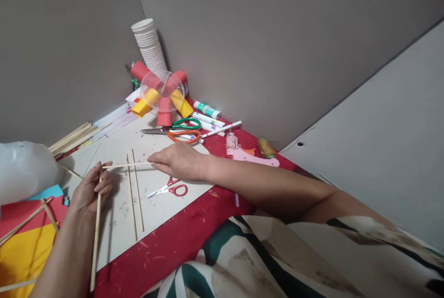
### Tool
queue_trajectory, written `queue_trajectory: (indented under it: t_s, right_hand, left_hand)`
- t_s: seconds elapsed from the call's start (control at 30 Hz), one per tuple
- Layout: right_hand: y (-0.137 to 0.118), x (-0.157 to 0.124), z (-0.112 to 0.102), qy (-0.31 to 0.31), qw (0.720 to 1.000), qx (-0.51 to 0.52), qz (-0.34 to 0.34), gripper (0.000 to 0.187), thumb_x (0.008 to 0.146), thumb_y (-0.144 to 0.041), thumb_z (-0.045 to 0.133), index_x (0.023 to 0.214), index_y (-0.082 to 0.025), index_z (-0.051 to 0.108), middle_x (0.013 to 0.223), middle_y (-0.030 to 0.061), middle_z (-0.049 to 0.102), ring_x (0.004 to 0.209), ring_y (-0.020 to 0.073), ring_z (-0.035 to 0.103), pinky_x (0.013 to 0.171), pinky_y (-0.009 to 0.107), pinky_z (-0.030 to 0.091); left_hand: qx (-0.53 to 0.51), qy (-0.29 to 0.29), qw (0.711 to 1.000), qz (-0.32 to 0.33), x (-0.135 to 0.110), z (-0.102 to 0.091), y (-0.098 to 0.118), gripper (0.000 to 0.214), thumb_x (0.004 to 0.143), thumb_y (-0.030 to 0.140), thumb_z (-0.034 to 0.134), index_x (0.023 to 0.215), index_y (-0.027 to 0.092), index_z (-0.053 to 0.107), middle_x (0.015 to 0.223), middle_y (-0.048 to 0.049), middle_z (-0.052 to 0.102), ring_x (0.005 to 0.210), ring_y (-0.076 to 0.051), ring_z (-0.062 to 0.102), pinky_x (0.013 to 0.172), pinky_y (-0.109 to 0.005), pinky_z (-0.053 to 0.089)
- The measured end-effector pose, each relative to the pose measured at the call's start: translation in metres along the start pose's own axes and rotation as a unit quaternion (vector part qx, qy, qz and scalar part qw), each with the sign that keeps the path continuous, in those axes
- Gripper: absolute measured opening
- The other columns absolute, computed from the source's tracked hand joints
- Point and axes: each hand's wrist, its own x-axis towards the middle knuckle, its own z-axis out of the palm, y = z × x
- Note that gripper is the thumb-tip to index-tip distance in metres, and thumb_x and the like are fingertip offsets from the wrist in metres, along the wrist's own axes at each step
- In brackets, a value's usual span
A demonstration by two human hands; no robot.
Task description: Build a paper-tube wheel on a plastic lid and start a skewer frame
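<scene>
My left hand (pixel 90 189) is closed around a long wooden stick (pixel 96 242) that points down toward the table's front edge. A second, thinner-looking wooden stick (pixel 126 165) runs sideways, pinched at its right end by my right hand (pixel 180 161). Its left end meets the upright stick at my left fingertips; whether the two are joined I cannot tell. Below, two loose sticks (pixel 132 205) lie side by side on a white board (pixel 120 238). Small red-handled scissors (pixel 171 190) rest on the board just under my right wrist, blades slightly apart.
Large scissors (pixel 185 130), markers (pixel 208 119), a glue stick (pixel 207 109) and a pink glue gun (pixel 251 153) lie beyond my right arm. Stacked paper cups (pixel 149 46) and a red-yellow paper construction (pixel 164 110) stand in the corner. A white plastic bag (pixel 26 170) and coloured paper (pixel 24 258) lie left.
</scene>
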Motion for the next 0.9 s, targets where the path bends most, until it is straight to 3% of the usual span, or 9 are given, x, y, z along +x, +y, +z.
queue_trajectory:
  t_s: [0.2, 0.4, 0.6, 0.8, 0.9]
  right_hand:
    - [-0.002, 0.000, 0.003, -0.040, 0.999, -0.006, 0.005, 0.031, 0.101, -0.030, 0.047, 0.124, -0.023, 0.067, 0.104, 0.0046, 0.076, 0.090, 0.0188, 0.066, 0.066, 0.029, 0.034]
    - [0.001, -0.001, 0.006, -0.010, 1.000, 0.025, 0.008, 0.030, 0.099, -0.029, 0.050, 0.124, -0.025, 0.067, 0.104, 0.0050, 0.075, 0.090, 0.0183, 0.066, 0.073, 0.028, 0.041]
    - [-0.001, -0.002, 0.004, -0.050, 0.999, 0.000, 0.018, 0.038, 0.101, -0.032, 0.046, 0.135, -0.029, 0.062, 0.110, 0.0069, 0.075, 0.092, 0.0226, 0.068, 0.074, 0.032, 0.045]
    - [-0.005, -0.008, 0.009, -0.024, 0.996, 0.087, 0.027, 0.036, 0.098, -0.026, 0.050, 0.130, -0.021, 0.066, 0.124, 0.0091, 0.071, 0.112, 0.0262, 0.067, 0.096, 0.040, 0.050]
    - [-0.003, -0.009, 0.012, -0.023, 0.988, 0.150, 0.020, 0.035, 0.097, -0.026, 0.050, 0.126, -0.022, 0.069, 0.126, 0.0067, 0.070, 0.116, 0.0241, 0.066, 0.100, 0.039, 0.050]
  left_hand:
    - [0.005, 0.014, 1.000, -0.004, -0.001, 0.004, 0.000, 0.044, 0.099, 0.009, 0.029, 0.080, 0.009, 0.068, 0.047, 0.0051, 0.039, 0.025, -0.002, 0.029, 0.026, -0.013, 0.028]
    - [-0.007, 0.004, 1.000, -0.005, 0.001, 0.003, -0.006, 0.041, 0.098, 0.008, 0.031, 0.082, 0.008, 0.068, 0.049, 0.0048, 0.041, 0.026, -0.001, 0.030, 0.026, -0.012, 0.027]
    - [0.003, -0.009, 1.000, 0.005, 0.001, 0.002, -0.005, 0.039, 0.100, 0.011, 0.031, 0.083, 0.009, 0.067, 0.048, 0.0058, 0.040, 0.027, -0.001, 0.029, 0.027, -0.011, 0.027]
    - [-0.007, -0.010, 1.000, -0.013, -0.004, 0.001, -0.009, 0.037, 0.100, 0.014, 0.036, 0.080, 0.008, 0.066, 0.043, 0.0073, 0.034, 0.027, -0.002, 0.025, 0.027, -0.012, 0.022]
    - [-0.023, -0.003, 1.000, -0.014, -0.005, -0.004, -0.011, 0.033, 0.099, 0.014, 0.039, 0.081, 0.007, 0.066, 0.045, 0.0051, 0.042, 0.028, -0.002, 0.023, 0.027, -0.012, 0.020]
